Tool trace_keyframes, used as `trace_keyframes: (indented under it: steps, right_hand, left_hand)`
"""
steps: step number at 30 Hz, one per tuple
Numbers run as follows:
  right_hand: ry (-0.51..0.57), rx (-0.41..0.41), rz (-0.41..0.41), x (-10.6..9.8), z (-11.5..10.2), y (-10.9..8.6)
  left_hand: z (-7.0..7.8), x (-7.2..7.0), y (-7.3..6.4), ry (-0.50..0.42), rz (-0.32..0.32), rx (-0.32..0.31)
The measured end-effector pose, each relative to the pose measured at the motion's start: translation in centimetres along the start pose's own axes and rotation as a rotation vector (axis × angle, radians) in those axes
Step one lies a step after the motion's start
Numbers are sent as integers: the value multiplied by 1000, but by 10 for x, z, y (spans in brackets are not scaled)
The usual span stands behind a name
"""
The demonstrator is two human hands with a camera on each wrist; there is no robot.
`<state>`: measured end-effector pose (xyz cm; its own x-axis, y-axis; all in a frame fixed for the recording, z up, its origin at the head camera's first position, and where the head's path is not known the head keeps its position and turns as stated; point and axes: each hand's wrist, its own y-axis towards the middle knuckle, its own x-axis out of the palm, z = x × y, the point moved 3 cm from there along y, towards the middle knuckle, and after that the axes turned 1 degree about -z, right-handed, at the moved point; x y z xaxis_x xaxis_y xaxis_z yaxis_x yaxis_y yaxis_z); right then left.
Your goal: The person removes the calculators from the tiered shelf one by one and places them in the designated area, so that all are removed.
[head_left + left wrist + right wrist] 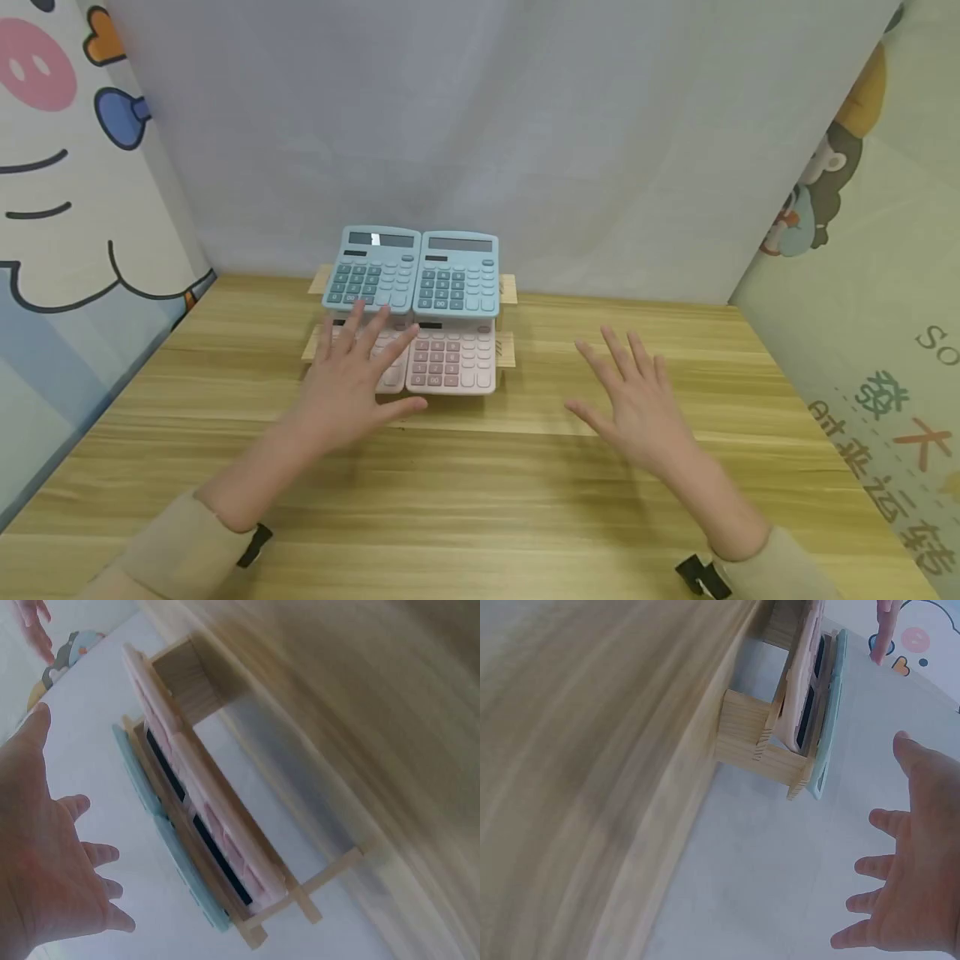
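Two blue calculators (457, 275) lie side by side on the upper tier of a small wooden rack (744, 724). Below them, on the lower tier, are two pink calculators (452, 367); the left one is partly covered by my hand in the head view. My left hand (345, 392), fingers spread and holding nothing, hovers in front of the left calculators, and the left wrist view shows it apart from them. Off to the right of the rack, my right hand (637, 408) is held over the table, its fingers also spread and nothing in it.
The rack stands near the back of a wood-grain table (480, 517). Behind it hangs a pale grey cloth (525, 125). Printed panels stand at both sides, one with a cartoon pig (60, 150), the other with lettering and a figure.
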<state>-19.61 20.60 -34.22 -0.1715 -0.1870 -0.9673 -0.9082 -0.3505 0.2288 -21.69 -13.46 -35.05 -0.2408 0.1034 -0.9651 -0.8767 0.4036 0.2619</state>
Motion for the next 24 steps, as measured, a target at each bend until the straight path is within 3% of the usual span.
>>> trace_keyframes:
  steps: [7,10,14,20,24]
  right_hand:
    - [51,-86,86,-14,-8,18]
    - [95,-108,93,-19,-12,26]
    - [187,-111,88,-24,-15,38]
    - [318,-102,94,-29,-16,54]
    - [363,-104,110,-29,-16,66]
  left_hand:
    - [-22,-13,5,-44,22,15]
    - [-34,-19,6,-65,15,38]
    - [-52,-24,4,-98,13,22]
    - [-84,-20,-1,-152,-8,-39]
    - [-104,-12,-4,-206,3,-47]
